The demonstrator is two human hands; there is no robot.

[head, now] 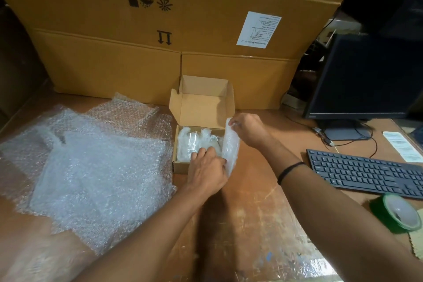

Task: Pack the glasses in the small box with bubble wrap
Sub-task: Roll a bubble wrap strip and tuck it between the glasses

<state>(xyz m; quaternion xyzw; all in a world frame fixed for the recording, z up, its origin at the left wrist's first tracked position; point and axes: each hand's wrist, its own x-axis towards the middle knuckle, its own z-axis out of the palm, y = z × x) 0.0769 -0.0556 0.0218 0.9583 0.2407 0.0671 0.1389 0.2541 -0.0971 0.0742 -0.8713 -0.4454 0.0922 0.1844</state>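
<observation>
Head | right hand [248, 131], left hand [208, 168]: fingers [237, 125] pinching bubble wrap [230, 146] ends | at small box [183, 166] edge

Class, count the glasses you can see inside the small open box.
2: one glass in the left half of the small box, another glass in the right half, beside the bubble wrap strip. Wrap may hide more.

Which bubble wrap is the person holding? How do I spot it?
In front of the big cardboard boxes sits the small open box. At its right edge a narrow bubble wrap strip stands up, its top pinched by the right hand. The other sheets lie flat on the left.
</observation>
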